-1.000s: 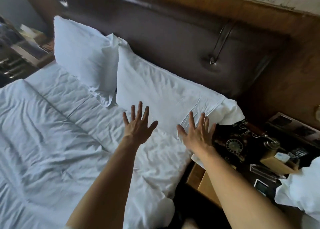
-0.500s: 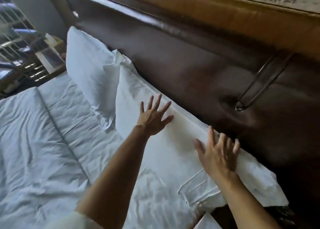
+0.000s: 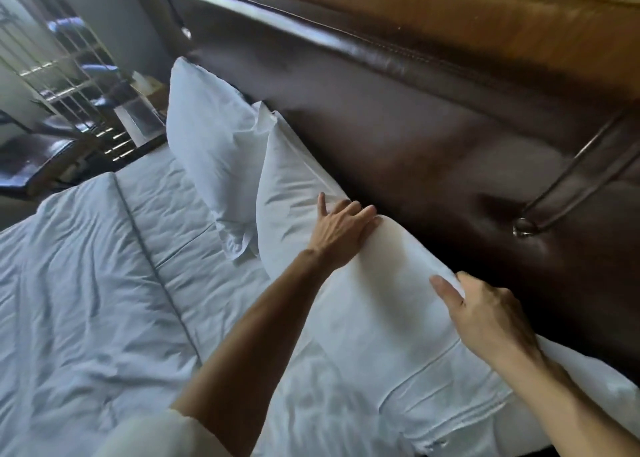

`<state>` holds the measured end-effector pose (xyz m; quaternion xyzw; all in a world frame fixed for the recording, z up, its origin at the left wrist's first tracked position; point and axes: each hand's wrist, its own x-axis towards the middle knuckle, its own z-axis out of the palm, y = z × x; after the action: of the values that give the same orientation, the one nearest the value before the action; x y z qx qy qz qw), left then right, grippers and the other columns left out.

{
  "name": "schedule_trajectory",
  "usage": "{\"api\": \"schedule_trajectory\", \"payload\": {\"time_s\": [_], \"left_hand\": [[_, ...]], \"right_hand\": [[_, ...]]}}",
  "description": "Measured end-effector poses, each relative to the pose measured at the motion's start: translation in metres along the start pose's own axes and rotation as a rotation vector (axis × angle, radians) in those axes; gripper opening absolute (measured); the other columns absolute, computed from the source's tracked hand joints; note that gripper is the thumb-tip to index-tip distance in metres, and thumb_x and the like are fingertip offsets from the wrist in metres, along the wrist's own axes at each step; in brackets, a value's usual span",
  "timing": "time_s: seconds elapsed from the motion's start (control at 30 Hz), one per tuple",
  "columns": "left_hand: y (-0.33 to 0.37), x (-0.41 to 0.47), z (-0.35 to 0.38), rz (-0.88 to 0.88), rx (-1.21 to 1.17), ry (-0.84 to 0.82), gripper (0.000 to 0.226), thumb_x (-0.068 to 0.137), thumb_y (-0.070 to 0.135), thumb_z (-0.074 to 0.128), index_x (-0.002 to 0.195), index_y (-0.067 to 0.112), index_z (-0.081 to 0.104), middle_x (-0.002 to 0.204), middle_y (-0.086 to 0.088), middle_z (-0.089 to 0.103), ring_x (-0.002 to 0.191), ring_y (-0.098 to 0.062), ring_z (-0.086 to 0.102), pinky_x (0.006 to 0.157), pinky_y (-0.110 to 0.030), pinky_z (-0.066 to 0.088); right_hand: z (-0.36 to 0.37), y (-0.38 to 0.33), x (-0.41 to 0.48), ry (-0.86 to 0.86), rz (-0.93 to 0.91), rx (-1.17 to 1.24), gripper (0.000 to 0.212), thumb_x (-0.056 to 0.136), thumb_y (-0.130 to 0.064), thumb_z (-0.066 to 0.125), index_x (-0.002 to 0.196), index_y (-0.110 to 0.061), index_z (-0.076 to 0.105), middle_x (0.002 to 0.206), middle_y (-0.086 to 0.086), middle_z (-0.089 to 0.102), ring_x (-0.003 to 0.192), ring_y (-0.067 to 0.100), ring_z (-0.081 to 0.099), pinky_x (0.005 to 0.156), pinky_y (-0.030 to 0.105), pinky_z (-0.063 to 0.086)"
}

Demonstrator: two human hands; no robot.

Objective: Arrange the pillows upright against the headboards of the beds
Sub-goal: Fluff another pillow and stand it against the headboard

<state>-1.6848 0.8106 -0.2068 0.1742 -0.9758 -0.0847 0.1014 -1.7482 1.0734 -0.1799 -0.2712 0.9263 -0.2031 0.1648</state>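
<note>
Two white pillows lean against the dark brown padded headboard point(image 3: 415, 120). The far pillow point(image 3: 214, 145) stands upright at the left. The near pillow point(image 3: 374, 300) lies along the headboard's base, and both hands are on its top edge. My left hand point(image 3: 341, 229) presses on that edge with fingers curling over it. My right hand point(image 3: 485, 318) grips the edge further right, fingers wrapped behind the pillow and thumb in front.
White rumpled bedding point(image 3: 86, 300) covers the mattress at left. A metal reading lamp arm point(image 3: 568, 176) sticks out of the headboard at right. Beyond the bed at far left are a dark chair point(image 3: 38, 158) and a barred window point(image 3: 59, 65).
I have leaned closer to the headboard. Both hands went from hovering flat over the bed to the near pillow's top edge, where their fingers have closed over it.
</note>
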Motion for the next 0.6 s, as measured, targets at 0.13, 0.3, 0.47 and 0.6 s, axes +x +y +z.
{"api": "schedule_trajectory", "payload": {"time_s": [0.13,0.3,0.47,0.6], "left_hand": [[0.008,0.000,-0.003,0.016,0.025,-0.063,0.032,0.107,0.048,0.033,0.112,0.028,0.056,0.098,0.003,0.058,0.116,-0.020,0.057,0.117,-0.071,0.003],[0.001,0.001,0.016,0.056,0.002,-0.119,0.042,0.105,0.052,0.034,0.128,0.029,0.060,0.132,0.004,0.061,0.139,-0.021,0.043,0.118,-0.070,0.000],[-0.044,0.059,0.012,0.097,0.053,-0.093,0.054,0.100,0.055,0.022,0.106,0.029,0.069,0.115,0.004,0.066,0.131,-0.019,0.051,0.119,-0.068,0.004],[-0.123,0.087,0.013,-0.055,0.216,-0.295,0.052,0.102,0.060,0.021,0.133,0.041,0.058,0.149,0.018,0.049,0.149,-0.013,0.027,0.115,-0.073,-0.005]], "right_hand": [[-0.014,0.002,-0.006,-0.030,0.022,-0.042,0.048,0.097,-0.064,0.042,0.076,-0.021,0.049,0.073,0.000,0.054,0.076,0.034,0.056,0.067,0.040,0.044],[0.021,0.012,-0.006,0.012,0.064,-0.320,0.059,0.097,-0.058,0.047,0.138,-0.017,0.056,0.116,0.014,0.057,0.105,0.038,0.057,0.090,0.047,0.046],[0.060,-0.043,0.029,0.231,-0.113,-0.241,0.073,0.092,-0.054,0.042,0.135,0.002,0.059,0.122,0.025,0.063,0.105,0.043,0.063,0.087,0.053,0.053],[0.084,-0.066,0.047,0.165,-0.060,-0.187,0.077,0.093,-0.060,0.034,0.138,-0.002,0.057,0.121,0.019,0.066,0.110,0.038,0.062,0.093,0.048,0.050]]}}
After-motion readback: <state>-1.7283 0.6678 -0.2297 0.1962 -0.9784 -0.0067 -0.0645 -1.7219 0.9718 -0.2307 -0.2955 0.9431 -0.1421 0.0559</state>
